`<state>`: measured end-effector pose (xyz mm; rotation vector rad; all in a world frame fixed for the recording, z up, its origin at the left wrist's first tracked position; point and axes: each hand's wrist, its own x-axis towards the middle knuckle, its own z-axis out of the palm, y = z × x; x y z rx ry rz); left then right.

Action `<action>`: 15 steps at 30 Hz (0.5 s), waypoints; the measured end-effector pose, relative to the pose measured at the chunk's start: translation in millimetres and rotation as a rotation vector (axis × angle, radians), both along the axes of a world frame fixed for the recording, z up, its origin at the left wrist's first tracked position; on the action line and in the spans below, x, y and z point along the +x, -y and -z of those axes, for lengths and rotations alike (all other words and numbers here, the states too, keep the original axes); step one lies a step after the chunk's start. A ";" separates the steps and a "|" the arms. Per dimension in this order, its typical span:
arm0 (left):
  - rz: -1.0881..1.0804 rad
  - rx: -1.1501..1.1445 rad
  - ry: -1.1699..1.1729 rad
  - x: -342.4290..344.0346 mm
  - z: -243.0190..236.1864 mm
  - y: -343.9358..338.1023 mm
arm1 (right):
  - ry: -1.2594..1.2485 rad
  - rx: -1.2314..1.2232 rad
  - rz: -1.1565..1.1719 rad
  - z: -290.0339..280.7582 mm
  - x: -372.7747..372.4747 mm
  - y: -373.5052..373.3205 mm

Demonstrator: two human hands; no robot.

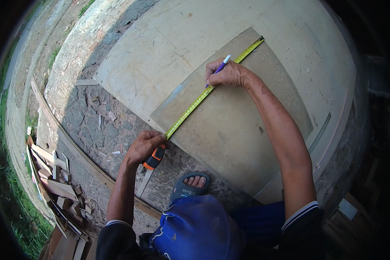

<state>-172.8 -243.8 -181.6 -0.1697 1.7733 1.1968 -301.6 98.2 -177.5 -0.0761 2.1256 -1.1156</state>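
Observation:
A clear, glass-like sheet (pixel 234 134) lies on a large pale board (pixel 160 56). Across the sheet runs a yellow tape measure blade (pixel 190 108), its hooked end by the far right edge. My left hand (pixel 145 147) grips the blade at the near left edge, where the orange and black tape case (pixel 155 157) hangs below the fingers. Pinched in my right hand (pixel 227 74) is a purple pen (pixel 222 65) with a white end. Its tip meets the tape near the middle, and this hand rests over part of the blade.
Wood offcuts (pixel 63 186) are heaped at the lower left beside a long wooden strip (pixel 91 162). A narrow glass-like strip (pixel 320 132) lies on the board at right. My sandalled foot (pixel 195 181) stands on rough ground by the board's near edge.

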 end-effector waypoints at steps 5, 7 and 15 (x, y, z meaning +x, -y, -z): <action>-0.011 -0.022 0.041 0.4 0.8 0.6 | -0.009 0.005 -0.024 1.2 -0.5 0.9; -0.012 -0.015 0.040 0.3 1.5 -0.6 | -0.014 0.025 -0.026 2.4 -0.4 0.2; -0.034 -0.012 0.059 0.8 0.8 -0.1 | -0.019 -0.012 -0.001 5.7 1.5 2.0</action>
